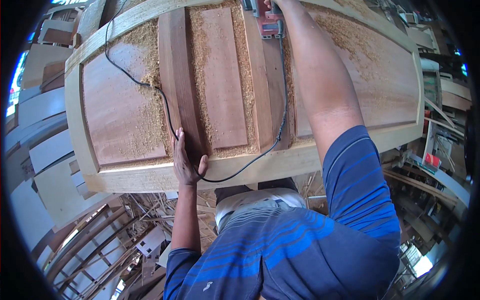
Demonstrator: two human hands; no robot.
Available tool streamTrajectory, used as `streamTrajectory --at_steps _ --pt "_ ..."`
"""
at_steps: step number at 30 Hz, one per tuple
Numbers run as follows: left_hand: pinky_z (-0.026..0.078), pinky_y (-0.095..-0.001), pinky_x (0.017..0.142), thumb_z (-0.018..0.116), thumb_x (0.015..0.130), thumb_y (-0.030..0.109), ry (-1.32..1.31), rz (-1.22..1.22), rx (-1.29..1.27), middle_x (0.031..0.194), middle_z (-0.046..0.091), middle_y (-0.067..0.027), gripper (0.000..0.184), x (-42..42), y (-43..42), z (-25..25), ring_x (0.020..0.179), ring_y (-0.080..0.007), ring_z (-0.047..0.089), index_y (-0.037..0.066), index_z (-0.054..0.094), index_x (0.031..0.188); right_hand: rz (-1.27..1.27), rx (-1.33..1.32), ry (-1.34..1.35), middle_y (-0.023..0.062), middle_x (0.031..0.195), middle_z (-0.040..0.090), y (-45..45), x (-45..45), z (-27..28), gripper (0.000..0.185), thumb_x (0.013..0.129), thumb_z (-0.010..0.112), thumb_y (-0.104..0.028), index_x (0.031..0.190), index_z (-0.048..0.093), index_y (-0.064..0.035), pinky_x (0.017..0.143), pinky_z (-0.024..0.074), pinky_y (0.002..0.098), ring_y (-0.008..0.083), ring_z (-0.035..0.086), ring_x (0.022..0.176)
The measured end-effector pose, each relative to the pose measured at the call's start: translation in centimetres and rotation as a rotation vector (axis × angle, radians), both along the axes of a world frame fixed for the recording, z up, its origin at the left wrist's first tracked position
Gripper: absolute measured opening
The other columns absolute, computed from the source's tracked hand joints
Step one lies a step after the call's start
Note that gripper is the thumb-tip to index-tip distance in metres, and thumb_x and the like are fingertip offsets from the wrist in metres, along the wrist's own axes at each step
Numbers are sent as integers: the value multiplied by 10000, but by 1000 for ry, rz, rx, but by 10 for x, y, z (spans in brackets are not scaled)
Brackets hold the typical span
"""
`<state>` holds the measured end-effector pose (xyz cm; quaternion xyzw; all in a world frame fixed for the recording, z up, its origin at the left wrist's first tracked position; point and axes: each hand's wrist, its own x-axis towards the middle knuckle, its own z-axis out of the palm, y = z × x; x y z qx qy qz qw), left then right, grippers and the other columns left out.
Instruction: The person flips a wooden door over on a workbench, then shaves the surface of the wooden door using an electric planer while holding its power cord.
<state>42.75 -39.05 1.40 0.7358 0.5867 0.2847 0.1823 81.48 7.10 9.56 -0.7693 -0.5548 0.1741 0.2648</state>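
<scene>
A wooden panelled door [295,142] lies flat before me, strewn with wood shavings. My right arm reaches to its far side, where my right hand [275,3] grips a red electric planer [270,25], partly cut off by the top edge of the view. The planer rests on a wooden member between two panels. My left hand [187,162] lies open at the near edge of the door, thumb apart from the fingers. A black power cord [240,171] loops from the planer to this hand, passes beside it and runs across the left panel.
Wood shavings [145,120] gather along the panel edges. Boards and sheets [47,150] are stacked at the left, and scrap sticks [150,205] litter the floor below. More timber and a red container [432,160] are at the right.
</scene>
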Motion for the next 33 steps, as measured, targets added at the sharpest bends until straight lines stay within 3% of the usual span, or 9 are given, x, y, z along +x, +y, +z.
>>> streamTrajectory --at_steps 6,7,8,15,16,20,23,29,33 --pt "248 -549 1363 623 1027 592 -91 -17 -3 1720 430 -306 980 -3 -1 -3 1630 -450 387 -79 344 1685 -135 -76 133 244 724 774 -83 -12 8 881 1085 502 -649 1035 728 201 891 636 437 349 806 707" --pt "237 -561 1367 617 1024 597 -116 -22 -2 1720 431 -301 984 -4 -1 -4 1628 -450 390 -76 340 1687 14 62 -54 265 930 828 -85 1 -22 861 1082 514 -669 1462 590 99 1071 591 496 395 807 724" --pt "226 -574 1371 612 1021 602 -141 -26 -1 1721 431 -296 988 -5 -2 -5 1626 -451 393 -73 336 1688 -48 -119 268 179 632 745 -145 -23 34 781 1094 470 -603 852 793 65 653 663 410 242 765 564" --pt "208 -559 1378 608 1018 617 -320 -39 -20 1730 430 -269 991 -4 -7 -5 1619 -457 390 -57 339 1693 -98 -117 348 213 681 764 -272 -26 12 738 1042 558 -612 900 820 63 739 665 446 319 811 667" --pt "234 -538 1367 608 1018 643 -309 -50 -15 1731 427 -269 1008 -5 -7 -6 1625 -439 388 -49 339 1699 -96 -24 337 129 567 676 -292 -29 9 619 1094 607 -521 846 770 23 443 575 400 239 697 458" --pt "303 -504 1335 608 1024 670 -278 -89 16 1720 434 -283 1016 -10 -8 -10 1621 -421 401 -31 343 1710 -102 -54 294 313 935 787 -369 -35 11 709 1046 553 -629 1049 816 30 890 645 522 461 802 979" --pt "263 -538 1355 604 1026 607 -231 -107 43 1713 439 -290 972 -10 -10 -11 1603 -465 402 -40 342 1702 -152 -98 312 321 1047 792 -418 -37 3 701 1037 567 -644 1111 821 5 965 623 522 473 784 1066" --pt "253 -565 1363 632 1049 467 -161 -198 87 1696 452 -317 881 -13 -18 -11 1603 -484 405 -65 342 1689 -212 -102 292 316 1074 794 -500 -43 11 689 1026 586 -648 1123 815 -6 1007 598 534 484 768 1103" --pt "257 -550 1367 678 1035 326 -240 -212 77 1687 449 -338 831 4 -45 -6 1611 -489 392 -69 342 1684 -175 -53 300 217 827 763 -543 -38 21 612 1045 629 -569 1137 793 13 710 611 451 342 766 753"
